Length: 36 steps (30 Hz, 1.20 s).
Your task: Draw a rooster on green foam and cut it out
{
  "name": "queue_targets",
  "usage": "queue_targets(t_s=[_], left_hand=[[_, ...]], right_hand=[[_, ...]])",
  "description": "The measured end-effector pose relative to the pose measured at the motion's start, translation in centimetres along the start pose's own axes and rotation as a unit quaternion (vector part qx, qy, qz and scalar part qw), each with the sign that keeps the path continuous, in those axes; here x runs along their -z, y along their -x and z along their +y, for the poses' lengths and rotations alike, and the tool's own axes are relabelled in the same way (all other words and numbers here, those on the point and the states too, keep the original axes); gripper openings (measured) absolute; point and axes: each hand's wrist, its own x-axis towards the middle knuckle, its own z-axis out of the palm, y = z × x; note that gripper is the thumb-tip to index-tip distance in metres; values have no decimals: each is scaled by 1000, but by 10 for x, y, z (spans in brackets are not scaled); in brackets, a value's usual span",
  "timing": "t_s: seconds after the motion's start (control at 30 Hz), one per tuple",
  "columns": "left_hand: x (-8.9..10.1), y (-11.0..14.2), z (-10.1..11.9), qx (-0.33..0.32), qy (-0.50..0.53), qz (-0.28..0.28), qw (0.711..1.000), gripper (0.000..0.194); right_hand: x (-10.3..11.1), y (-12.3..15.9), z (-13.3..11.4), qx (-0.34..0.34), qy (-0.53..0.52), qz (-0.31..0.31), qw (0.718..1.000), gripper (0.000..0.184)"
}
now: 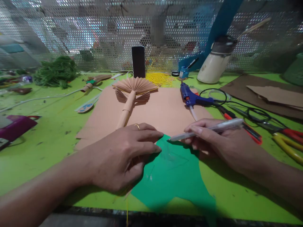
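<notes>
Lime-green tabletop [52,132] holds a blue glue gun [193,99] beyond the right hand [223,143] (grasping a grey pen [227,125]), left hand [123,153] unclenched on green sheet [175,178].

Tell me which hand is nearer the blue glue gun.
Right: the right hand is just this side of the glue gun; the left hand is farther off, to its left.

The tabletop [30,157] is lime green, dark-flecked. Brown paper sheets [163,108] lie at centre, green sheet [172,179] toward the front edge. Green strands [56,71] sit back left, white container [210,67] back right.
</notes>
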Motion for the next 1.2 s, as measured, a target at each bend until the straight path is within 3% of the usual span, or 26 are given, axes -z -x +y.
queue_targets(t_s=[0.23,0.47,1.2], left_hand=[[-1,1,1,6,-19,0,1000,41],[0,1,1,7,-38,-21,999,44],[0,1,0,-2,-40,-3,999,44]], right_hand=[[1,0,3,11,1,-4,1000,30],[1,2,2,17,11,-7,1000,22],[0,1,3,7,15,-6,1000,26]])
